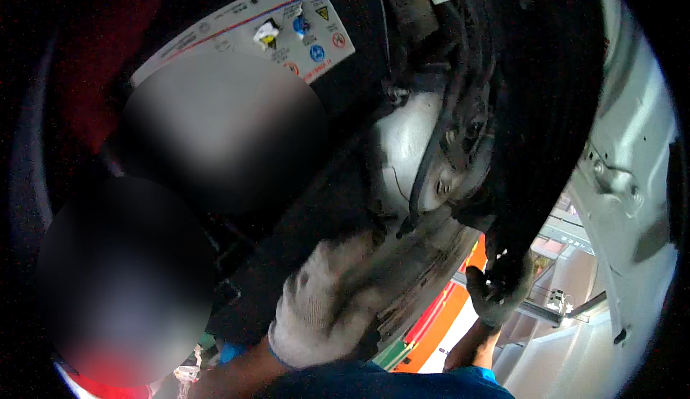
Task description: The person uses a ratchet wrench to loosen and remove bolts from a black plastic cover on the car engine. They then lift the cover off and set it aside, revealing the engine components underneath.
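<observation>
My left hand (316, 313), in a pale knitted work glove, reaches up from the lower middle against a long, worn grey-black panel (424, 255). Its fingertips are dark and blurred, so their grip is unclear. To the right, my right hand (499, 291) wears a darker glove. Thumb and fingers bend around the lower end of a black part (553, 111) too dark to identify. Between and above the hands sits a silvery-white rounded housing (410, 140), with a thin black cable or strip (417, 198) hanging along it.
A pale painted vehicle body panel (640, 154) curves down the right side. A silver label (237, 32) with warning symbols lies at the upper left. Two blurred round patches cover the left. Beyond the right hand show an orange strip (438, 320) and white structures (553, 356).
</observation>
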Available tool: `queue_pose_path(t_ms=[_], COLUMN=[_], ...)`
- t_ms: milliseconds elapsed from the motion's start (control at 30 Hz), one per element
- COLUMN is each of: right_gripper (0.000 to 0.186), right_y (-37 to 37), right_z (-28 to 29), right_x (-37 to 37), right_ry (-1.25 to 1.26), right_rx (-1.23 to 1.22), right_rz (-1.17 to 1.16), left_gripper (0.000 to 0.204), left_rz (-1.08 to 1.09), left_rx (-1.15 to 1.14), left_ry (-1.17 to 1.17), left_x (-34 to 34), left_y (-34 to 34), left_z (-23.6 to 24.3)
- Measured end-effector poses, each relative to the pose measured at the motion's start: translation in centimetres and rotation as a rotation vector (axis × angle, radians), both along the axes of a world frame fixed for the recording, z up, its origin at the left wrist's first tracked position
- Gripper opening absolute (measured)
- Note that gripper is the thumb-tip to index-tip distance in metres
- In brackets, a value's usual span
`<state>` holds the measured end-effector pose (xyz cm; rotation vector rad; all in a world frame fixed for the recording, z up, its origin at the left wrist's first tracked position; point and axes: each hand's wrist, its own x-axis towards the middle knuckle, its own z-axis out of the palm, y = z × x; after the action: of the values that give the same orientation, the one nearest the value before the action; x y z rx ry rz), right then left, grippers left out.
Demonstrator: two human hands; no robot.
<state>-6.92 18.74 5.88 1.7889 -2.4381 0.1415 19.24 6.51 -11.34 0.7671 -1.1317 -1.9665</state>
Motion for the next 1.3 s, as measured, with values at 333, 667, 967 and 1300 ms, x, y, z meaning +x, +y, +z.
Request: queue_pose_path(t_ms=[333, 667, 967, 1300], right_gripper=[0.081, 0.076, 0.084, 0.101], right_y=[-1.9, -2.9, -1.7, -2.8], right_z=[-0.7, -0.7, -1.4, -0.4], right_x=[1.5, -0.3, -0.3, -1.0], right_ry=[-0.173, -0.085, -0.136, 0.013], right_rx=[-0.068, -0.105, -0.035, -0.029], right_rz=[0.014, 0.219, 0.167, 0.419], left_gripper=[0.051, 0.047, 0.033, 0.042], left_rz=[0.046, -0.291, -0.032, 0.054], left_rx=[0.017, -0.264, -0.802, -1.442], left_ry=[0.072, 0.028, -0.354, -0.664], left_x=[-1.8, -10.9, -12.3, -13.5], left_y=[0.7, 1.1, 2.2, -4.3], left_z=[1.0, 6.4, 4.4, 4.2])
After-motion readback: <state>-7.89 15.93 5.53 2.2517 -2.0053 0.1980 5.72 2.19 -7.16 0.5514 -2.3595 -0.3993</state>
